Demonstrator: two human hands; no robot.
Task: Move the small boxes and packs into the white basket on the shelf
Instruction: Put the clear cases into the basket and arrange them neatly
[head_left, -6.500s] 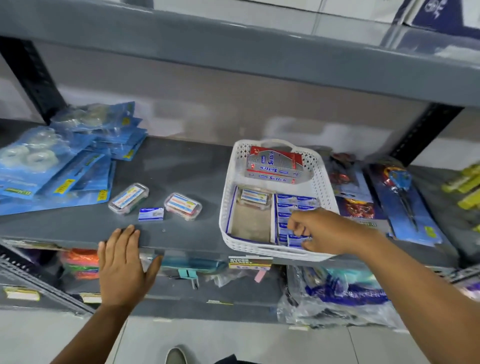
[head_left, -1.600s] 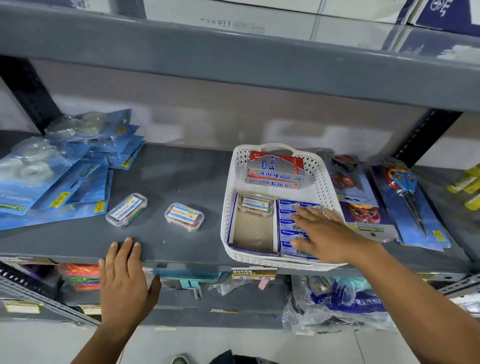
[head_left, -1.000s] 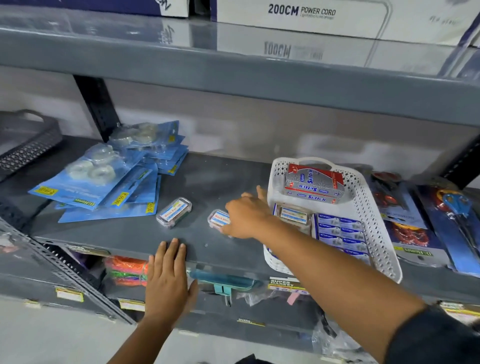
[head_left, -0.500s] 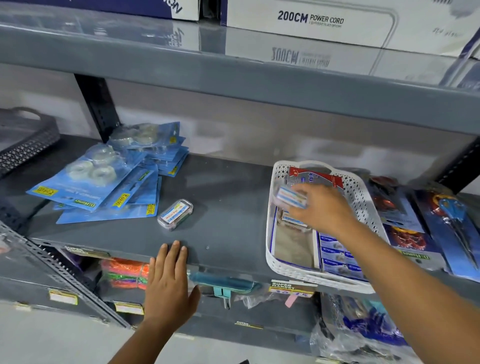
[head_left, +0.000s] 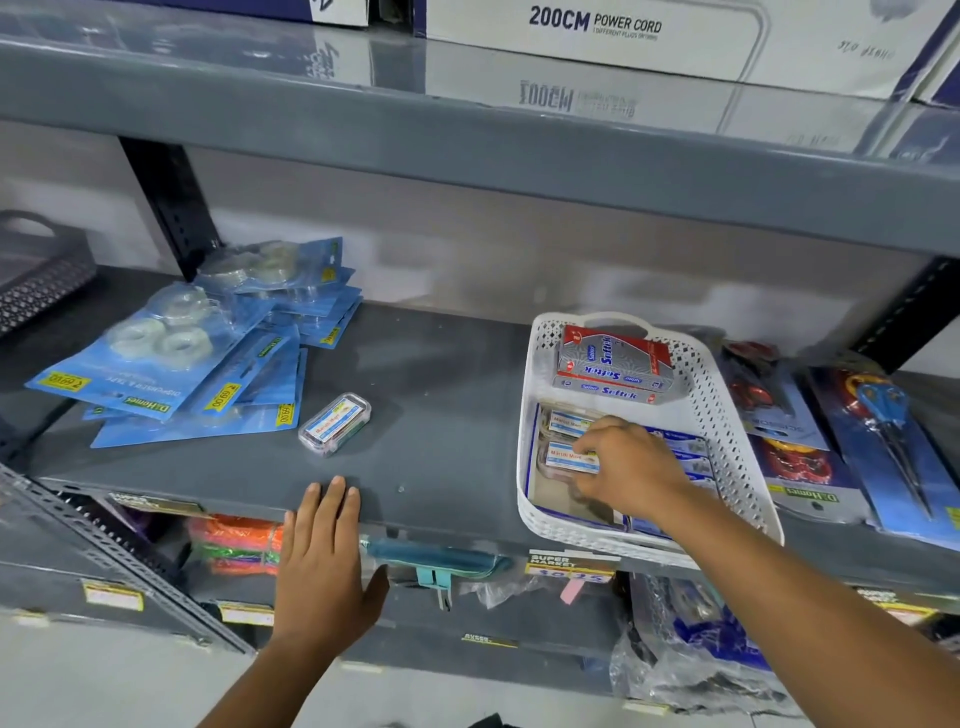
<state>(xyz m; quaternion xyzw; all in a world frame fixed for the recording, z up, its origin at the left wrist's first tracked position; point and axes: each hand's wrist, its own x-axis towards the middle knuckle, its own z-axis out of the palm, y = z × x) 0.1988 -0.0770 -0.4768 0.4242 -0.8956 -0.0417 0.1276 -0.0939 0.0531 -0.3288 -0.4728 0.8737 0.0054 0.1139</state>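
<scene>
The white perforated basket (head_left: 727, 431) sits on the grey shelf (head_left: 447, 405) at the right. Inside it, my right hand (head_left: 631, 467) grips a small clear box with a red and blue label (head_left: 563, 458), low in the front left part. A second clear box (head_left: 563, 422) lies just behind it. A red and silver carton (head_left: 613, 366) lies at the basket's back, and small blue boxes (head_left: 688, 457) fill its right side. One more clear box (head_left: 335, 423) rests on the shelf, left of centre. My left hand (head_left: 322, 561) lies flat on the shelf's front edge, holding nothing.
Blue blister packs of tape rolls (head_left: 171, 358) are piled at the shelf's left. Scissors packs (head_left: 883, 431) lie right of the basket. A dark basket (head_left: 36, 270) stands at the far left. Boxes sit on the upper shelf (head_left: 519, 135), bagged goods on the one below.
My right hand picked a clear box off the shelf, carried it right and lowered it into the basket's front left. My left hand has stayed on the shelf edge.
</scene>
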